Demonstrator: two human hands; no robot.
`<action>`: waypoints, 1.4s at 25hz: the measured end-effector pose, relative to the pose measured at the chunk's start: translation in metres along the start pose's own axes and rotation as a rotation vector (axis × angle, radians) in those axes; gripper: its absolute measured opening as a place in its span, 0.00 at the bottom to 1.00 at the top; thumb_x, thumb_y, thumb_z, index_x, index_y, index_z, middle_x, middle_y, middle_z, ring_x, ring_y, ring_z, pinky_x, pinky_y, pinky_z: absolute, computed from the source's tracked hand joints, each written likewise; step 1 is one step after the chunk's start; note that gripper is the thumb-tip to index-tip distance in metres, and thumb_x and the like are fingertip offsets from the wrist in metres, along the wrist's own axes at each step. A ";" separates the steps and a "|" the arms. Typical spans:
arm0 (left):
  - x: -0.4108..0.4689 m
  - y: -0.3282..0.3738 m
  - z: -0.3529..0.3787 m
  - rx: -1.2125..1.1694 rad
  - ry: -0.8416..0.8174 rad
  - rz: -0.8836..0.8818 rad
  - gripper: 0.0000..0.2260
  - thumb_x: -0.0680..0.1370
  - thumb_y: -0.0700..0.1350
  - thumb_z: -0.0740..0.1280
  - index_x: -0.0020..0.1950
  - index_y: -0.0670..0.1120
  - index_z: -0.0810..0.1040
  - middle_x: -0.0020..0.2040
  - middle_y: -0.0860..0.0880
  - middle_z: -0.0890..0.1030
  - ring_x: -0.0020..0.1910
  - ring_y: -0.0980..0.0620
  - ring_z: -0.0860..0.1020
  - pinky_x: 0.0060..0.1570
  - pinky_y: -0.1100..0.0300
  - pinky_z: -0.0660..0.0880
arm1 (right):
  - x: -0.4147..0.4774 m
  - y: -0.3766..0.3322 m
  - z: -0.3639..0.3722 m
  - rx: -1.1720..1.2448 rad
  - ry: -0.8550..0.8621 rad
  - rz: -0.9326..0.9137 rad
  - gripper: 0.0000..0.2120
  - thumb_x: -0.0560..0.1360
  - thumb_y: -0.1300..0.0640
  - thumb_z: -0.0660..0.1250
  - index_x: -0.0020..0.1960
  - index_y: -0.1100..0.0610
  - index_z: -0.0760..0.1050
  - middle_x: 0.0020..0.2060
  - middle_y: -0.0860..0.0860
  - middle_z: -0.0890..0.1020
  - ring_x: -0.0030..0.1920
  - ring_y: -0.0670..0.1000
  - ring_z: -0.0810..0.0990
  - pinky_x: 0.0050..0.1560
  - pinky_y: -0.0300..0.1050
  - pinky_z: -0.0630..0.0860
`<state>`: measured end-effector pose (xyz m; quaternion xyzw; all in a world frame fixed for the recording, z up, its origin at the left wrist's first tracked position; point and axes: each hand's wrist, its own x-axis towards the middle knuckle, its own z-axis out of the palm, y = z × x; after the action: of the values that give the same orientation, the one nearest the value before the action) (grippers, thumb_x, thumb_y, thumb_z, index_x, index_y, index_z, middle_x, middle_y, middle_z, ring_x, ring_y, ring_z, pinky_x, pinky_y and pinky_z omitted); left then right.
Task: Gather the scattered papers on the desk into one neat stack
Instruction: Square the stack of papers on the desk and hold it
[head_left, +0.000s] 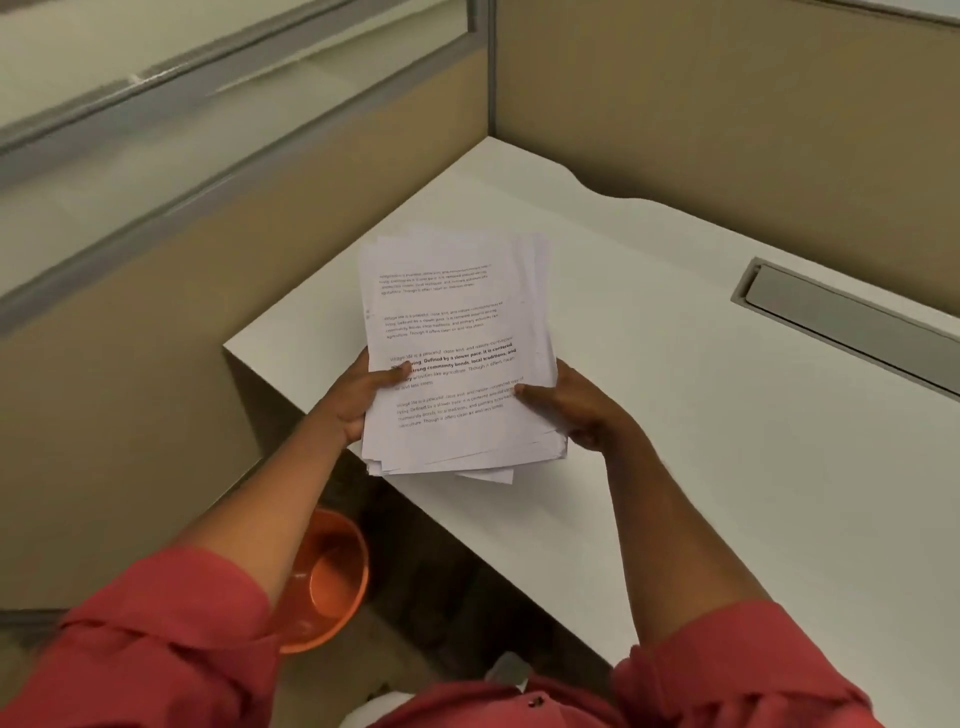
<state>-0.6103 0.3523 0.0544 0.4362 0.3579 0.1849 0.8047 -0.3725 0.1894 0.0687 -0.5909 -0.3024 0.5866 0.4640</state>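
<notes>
The desk (675, 415) shows no loose sheets on the part in view, so the gathering looks about done and the step in hand seems to be squaring up. All the papers (457, 353) sit in one bundle held over the desk's near left corner; whether the bundle touches the top cannot be told. The left hand (363, 400) grips its left edge, thumb on the printed face and fingers curled beneath. The right hand (576, 410) grips the right edge the same way. The sheets are still fanned: corners stick out at the bottom and along the right side. The next move probably calls for a looser hold, the bundle stood on edge and tapped on the desk until the edges line up, then laid flat.

The partition walls (727, 130) are flat tan panels, matte, with grey metal trim. The desk is smooth, white and hard, with a wavy cut-out at the back edge, a good surface to tap against. The papers are thin white sheets with black printed paragraphs, limp enough to slip sideways. On the floor below the desk stands a round orange bin (332, 577), glossy like plastic. A long grey slot (841, 317) is set into the desk's right side.
</notes>
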 end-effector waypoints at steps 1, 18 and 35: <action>-0.013 0.002 -0.016 -0.014 0.013 0.003 0.36 0.65 0.40 0.78 0.71 0.49 0.68 0.66 0.41 0.77 0.62 0.39 0.77 0.57 0.37 0.74 | 0.003 0.004 0.018 0.006 -0.012 0.026 0.23 0.77 0.62 0.69 0.70 0.57 0.68 0.64 0.54 0.78 0.63 0.55 0.79 0.63 0.51 0.76; -0.246 -0.089 -0.272 -0.113 0.228 -0.261 0.45 0.57 0.41 0.83 0.71 0.49 0.68 0.64 0.40 0.78 0.61 0.37 0.77 0.59 0.35 0.73 | 0.015 0.113 0.318 -0.300 -0.328 0.265 0.33 0.72 0.52 0.74 0.71 0.47 0.61 0.64 0.48 0.76 0.64 0.51 0.76 0.64 0.53 0.75; -0.127 -0.363 -0.395 0.267 0.669 -0.766 0.25 0.66 0.25 0.69 0.62 0.36 0.74 0.60 0.40 0.78 0.60 0.40 0.75 0.55 0.52 0.73 | 0.211 0.348 0.391 -0.859 -0.466 0.755 0.27 0.77 0.63 0.65 0.73 0.55 0.62 0.68 0.56 0.73 0.67 0.59 0.71 0.64 0.54 0.71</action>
<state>-0.9929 0.3001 -0.3394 0.2899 0.7497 -0.0408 0.5935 -0.7914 0.3202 -0.2863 -0.6476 -0.3749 0.6499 -0.1331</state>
